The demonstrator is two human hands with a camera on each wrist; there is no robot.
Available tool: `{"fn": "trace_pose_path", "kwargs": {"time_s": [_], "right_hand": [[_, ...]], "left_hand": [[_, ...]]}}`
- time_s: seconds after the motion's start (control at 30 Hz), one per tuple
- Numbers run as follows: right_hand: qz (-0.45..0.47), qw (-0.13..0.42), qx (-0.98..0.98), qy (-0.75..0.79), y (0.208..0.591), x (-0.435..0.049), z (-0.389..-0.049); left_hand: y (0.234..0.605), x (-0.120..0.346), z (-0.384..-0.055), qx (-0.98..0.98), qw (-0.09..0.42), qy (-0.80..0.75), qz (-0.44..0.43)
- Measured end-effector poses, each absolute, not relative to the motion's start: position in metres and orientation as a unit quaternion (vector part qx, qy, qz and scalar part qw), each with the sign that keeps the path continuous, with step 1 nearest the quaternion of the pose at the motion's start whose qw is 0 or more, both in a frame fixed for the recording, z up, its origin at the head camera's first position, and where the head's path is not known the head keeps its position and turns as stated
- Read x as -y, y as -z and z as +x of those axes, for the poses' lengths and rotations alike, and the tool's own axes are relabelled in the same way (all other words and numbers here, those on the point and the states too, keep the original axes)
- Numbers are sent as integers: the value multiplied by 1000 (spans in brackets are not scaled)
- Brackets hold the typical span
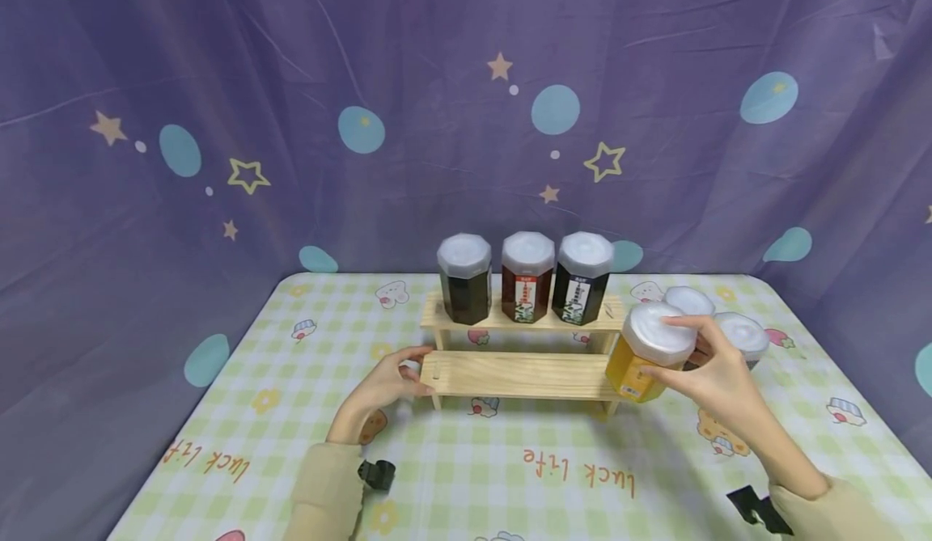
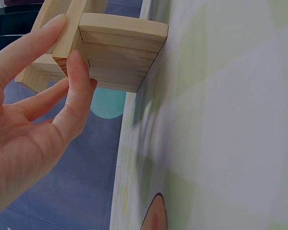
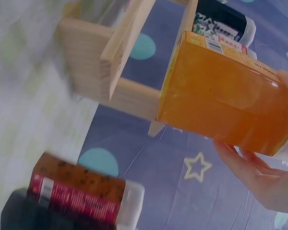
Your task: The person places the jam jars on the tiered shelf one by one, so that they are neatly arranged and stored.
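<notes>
Left hand point(image 1: 389, 383) — fingers pinched the left end of the lower shelf of the wooden rack point(image 1: 518, 374), steadying it. Upper shelf, filled: dark jar point(image 1: 464, 279), red-brown jar point(image 1: 527, 276), black jar point(image 1: 582, 277), all upright. Lower shelf: bare — judged as the part left to fill. Right hand point(image 1: 717, 375) — fingers wrapped round the amber jar point(image 1: 648, 352), carried tilted at the rack's right end, not yet set down. Behind it on the checked tablecloth point(image 1: 510, 476), two more white-lidded jars point(image 1: 728, 324), waiting. Nothing blocked the lower shelf.
</notes>
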State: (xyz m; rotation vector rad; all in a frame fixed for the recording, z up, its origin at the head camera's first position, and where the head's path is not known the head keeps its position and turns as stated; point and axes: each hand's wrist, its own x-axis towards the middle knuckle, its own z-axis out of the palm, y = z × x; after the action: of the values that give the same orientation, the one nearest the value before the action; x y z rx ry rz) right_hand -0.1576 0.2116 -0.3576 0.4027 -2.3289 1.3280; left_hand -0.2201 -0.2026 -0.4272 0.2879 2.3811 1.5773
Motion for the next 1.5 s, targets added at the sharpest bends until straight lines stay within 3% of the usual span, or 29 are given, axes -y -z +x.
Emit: {"fn": "trace_pose_path", "kwargs": {"time_s": [0.27, 0.73, 0.97, 1.5], "right_hand": [[173, 204, 830, -489, 356, -189, -165], [195, 190, 823, -499, 359, -157, -180], [205, 164, 813, -520, 360, -142, -188], [226, 109, 788, -562, 364, -108, -196]], "left_hand": [[407, 196, -210, -822, 139, -542, 104], [431, 203, -221, -826, 132, -539, 100], [403, 195, -206, -822, 142, -542, 106], [430, 203, -221, -823, 136, -543, 98]]}}
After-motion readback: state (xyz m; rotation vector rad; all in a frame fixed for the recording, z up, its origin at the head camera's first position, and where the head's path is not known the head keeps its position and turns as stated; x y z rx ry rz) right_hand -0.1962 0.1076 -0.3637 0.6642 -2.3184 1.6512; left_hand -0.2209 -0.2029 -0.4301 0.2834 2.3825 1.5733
